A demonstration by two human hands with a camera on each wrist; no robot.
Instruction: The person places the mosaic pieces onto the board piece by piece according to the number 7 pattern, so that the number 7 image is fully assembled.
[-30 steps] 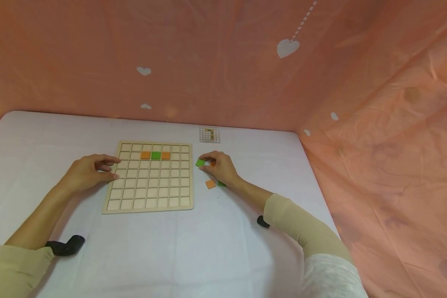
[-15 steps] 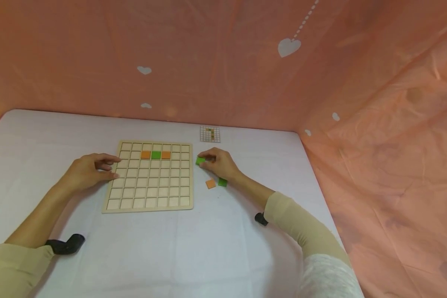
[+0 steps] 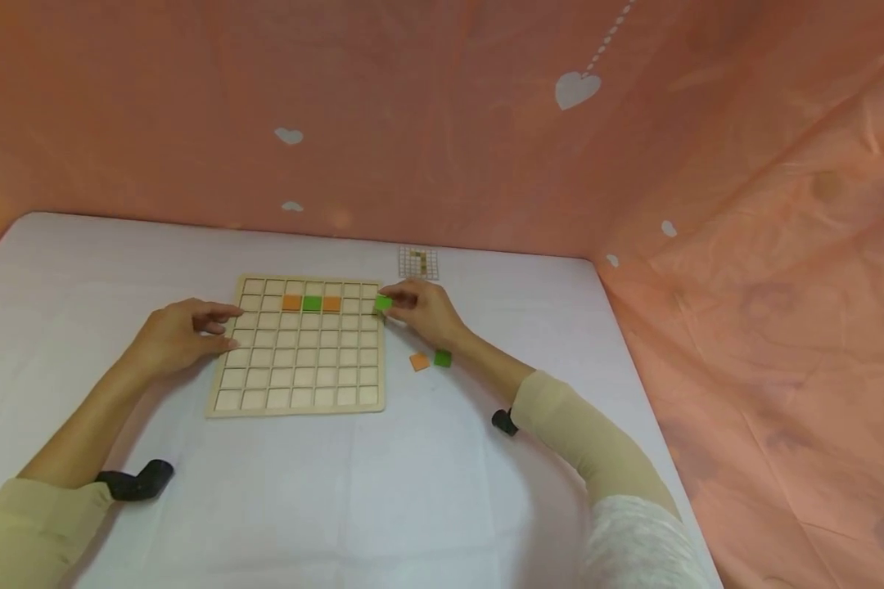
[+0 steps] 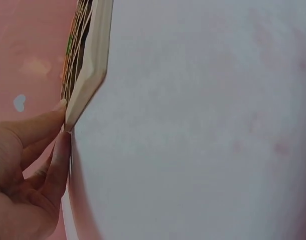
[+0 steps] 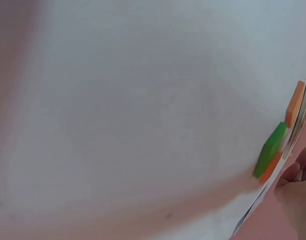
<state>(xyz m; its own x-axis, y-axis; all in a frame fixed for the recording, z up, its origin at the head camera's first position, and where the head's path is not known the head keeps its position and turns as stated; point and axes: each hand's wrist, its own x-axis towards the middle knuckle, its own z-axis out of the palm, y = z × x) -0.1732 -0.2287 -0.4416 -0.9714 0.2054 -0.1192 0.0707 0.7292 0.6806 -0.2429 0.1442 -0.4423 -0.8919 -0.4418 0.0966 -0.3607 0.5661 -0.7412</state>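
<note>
My right hand (image 3: 429, 316) pinches a small green square tile (image 3: 383, 303) between thumb and fingers, over the right edge of a wooden grid board (image 3: 305, 357). In the board's second row from the back sit an orange tile (image 3: 291, 303), a green tile (image 3: 313, 303) and another orange tile (image 3: 331, 304), side by side. On the opposite side, my left hand (image 3: 180, 334) touches the board's left edge with fingertips and thumb. The left wrist view shows the fingers (image 4: 40, 125) at a board corner.
Right of the board, a loose orange tile (image 3: 419, 361) and a loose green tile (image 3: 443, 357) lie on the white table (image 3: 412, 491). A small patterned card (image 3: 418, 260) lies behind my right hand. A further orange tile (image 5: 271, 167) shows in the right wrist view.
My right hand has carried the green tile left and back, from beside the board to over its right edge. The left hand stays at the board's left edge.
</note>
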